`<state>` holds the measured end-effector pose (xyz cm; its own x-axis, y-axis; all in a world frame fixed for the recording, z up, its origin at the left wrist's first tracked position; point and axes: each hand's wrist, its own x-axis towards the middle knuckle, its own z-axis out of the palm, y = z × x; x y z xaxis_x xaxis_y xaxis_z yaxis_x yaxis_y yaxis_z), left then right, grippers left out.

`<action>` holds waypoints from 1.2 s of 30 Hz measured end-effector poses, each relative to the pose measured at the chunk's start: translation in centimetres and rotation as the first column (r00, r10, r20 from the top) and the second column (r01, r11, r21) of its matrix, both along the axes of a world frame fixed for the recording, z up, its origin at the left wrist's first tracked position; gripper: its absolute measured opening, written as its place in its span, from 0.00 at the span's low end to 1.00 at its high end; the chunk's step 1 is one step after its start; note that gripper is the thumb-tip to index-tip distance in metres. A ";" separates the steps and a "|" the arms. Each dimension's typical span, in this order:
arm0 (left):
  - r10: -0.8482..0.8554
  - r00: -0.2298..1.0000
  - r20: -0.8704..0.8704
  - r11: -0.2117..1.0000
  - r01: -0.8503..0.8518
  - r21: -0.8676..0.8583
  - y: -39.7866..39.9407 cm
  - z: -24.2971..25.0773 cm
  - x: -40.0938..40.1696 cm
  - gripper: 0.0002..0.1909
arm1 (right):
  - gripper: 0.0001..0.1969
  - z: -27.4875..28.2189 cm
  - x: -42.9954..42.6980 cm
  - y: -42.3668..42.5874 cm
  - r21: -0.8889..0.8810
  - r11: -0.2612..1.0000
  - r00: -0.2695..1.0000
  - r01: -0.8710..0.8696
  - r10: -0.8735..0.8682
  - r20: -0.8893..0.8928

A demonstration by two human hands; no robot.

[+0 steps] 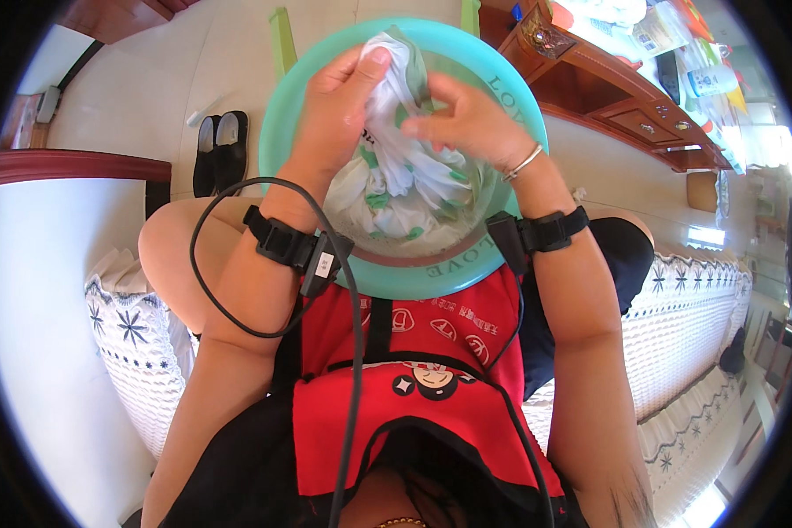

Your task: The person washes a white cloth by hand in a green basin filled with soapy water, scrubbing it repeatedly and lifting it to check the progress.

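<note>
A wet white cloth [396, 112] with green patches and a green edge rises out of a turquoise plastic basin [284, 152]. My left hand [335, 105] grips its bunched upper part, the thumb lying on top. Close by on the right, my right hand [470, 119] has its thumb and fingers apart; the fingertips are at the green edge, and whether they touch it is unclear. Lower folds of the cloth lie in cloudy, sudsy water [429, 245] in the basin. Both wrists wear black straps with small devices and cables.
The basin stands against my red apron [402, 330], near light green legs [282, 41]. Black shoes [221, 152] and a white brush-like item [204, 111] lie on the tiled floor. A carved wooden cabinet [607, 86] holding bottles and packets is at right. Behind me is a covered sofa [686, 317].
</note>
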<state>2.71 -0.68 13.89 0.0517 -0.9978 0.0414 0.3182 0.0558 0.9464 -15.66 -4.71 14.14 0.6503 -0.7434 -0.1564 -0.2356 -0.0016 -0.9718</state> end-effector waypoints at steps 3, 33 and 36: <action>-0.216 0.910 -0.353 0.975 0.217 -0.038 0.2 1.2 0.7 0.21 | 0.19 0.3 0.2 0.0 0.005 1.000 0.973 -0.016 0.017 -0.228; 0.184 0.894 -0.408 0.803 0.103 0.587 1.8 -4.8 -6.4 0.17 | 0.21 -7.2 4.6 1.7 -0.710 0.617 0.751 0.339 -0.632 -0.191; -0.015 0.911 -0.413 0.958 0.131 0.256 1.6 -10.8 -2.1 0.17 | 0.21 -5.7 6.3 4.3 -0.594 0.645 0.736 0.481 -0.665 -0.127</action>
